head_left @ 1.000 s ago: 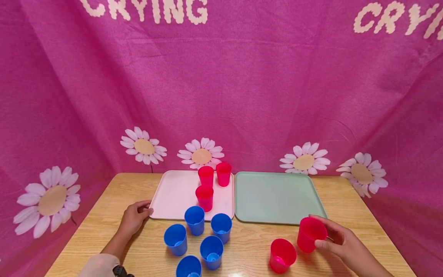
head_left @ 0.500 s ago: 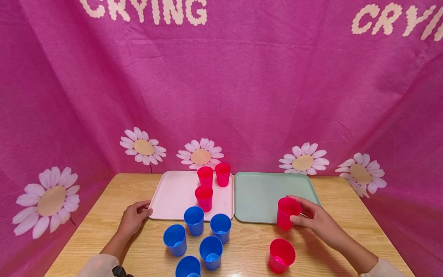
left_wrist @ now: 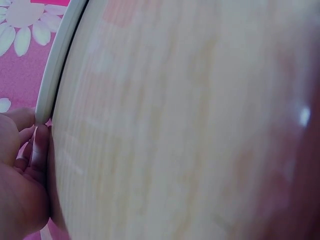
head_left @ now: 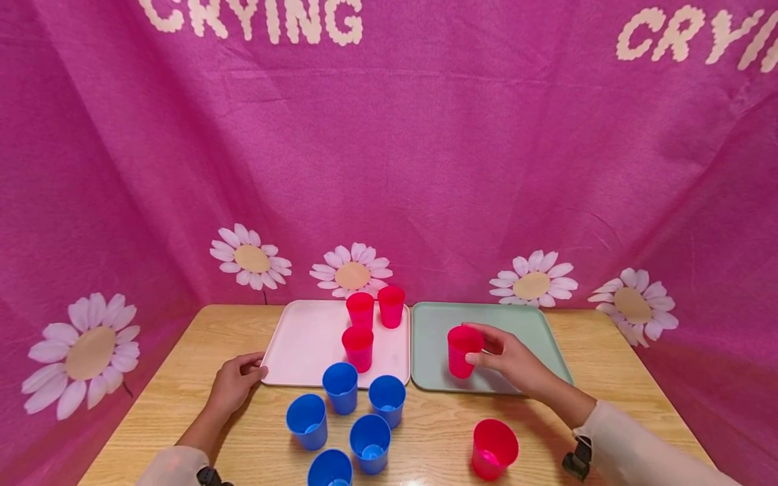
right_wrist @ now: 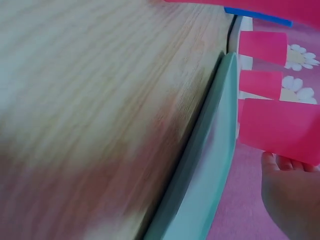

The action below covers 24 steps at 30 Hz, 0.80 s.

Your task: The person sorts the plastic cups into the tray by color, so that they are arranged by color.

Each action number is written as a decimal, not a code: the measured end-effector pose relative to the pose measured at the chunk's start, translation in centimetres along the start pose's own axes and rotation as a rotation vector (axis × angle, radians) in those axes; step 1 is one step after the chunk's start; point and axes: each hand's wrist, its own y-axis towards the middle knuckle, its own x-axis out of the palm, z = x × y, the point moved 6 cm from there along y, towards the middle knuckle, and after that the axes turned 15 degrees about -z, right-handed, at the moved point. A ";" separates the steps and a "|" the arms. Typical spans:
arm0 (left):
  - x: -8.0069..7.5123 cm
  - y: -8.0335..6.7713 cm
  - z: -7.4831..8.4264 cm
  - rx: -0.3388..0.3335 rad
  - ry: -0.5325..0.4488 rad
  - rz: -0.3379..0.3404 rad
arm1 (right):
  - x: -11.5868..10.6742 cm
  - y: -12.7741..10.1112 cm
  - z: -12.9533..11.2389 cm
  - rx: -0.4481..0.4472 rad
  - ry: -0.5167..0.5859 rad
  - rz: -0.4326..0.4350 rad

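My right hand (head_left: 507, 358) grips a red plastic cup (head_left: 464, 352) by its side, upright, over the left half of the green tray (head_left: 529, 324). In the right wrist view the fingers lie against that cup (right_wrist: 280, 127). At the front left corner of the pink tray (head_left: 304, 344), my left hand (head_left: 234, 383) pinches the rim between thumb and fingers; the left wrist view shows the hand (left_wrist: 22, 170) at the tray's edge (left_wrist: 52, 70). A group of three red cups (head_left: 357, 349) stands on the pink tray's right half.
Several blue cups (head_left: 369, 442) stand on the wooden table (head_left: 437, 432) in front of the pink tray. Another red cup (head_left: 494, 449) stands near the front, right of centre. A magenta flowered cloth (head_left: 425, 169) hangs behind and around the table.
My right hand has carried the red cup from the table's right side leftward and away from me, over the green tray. The left hand has stayed at the pink tray's corner.
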 end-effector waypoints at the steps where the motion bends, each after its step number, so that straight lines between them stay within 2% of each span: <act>1: 0.0 0.0 0.0 -0.001 0.005 0.002 | 0.1 0.4 0.0 0.002 0.007 -0.004; 16: 0.1 0.2 -0.3 0.008 0.025 -0.003 | 1.8 6.4 -0.2 0.025 0.095 -0.073; 24: 0.0 0.0 -0.1 0.006 0.041 0.006 | 2.7 8.8 -0.4 0.021 0.097 -0.121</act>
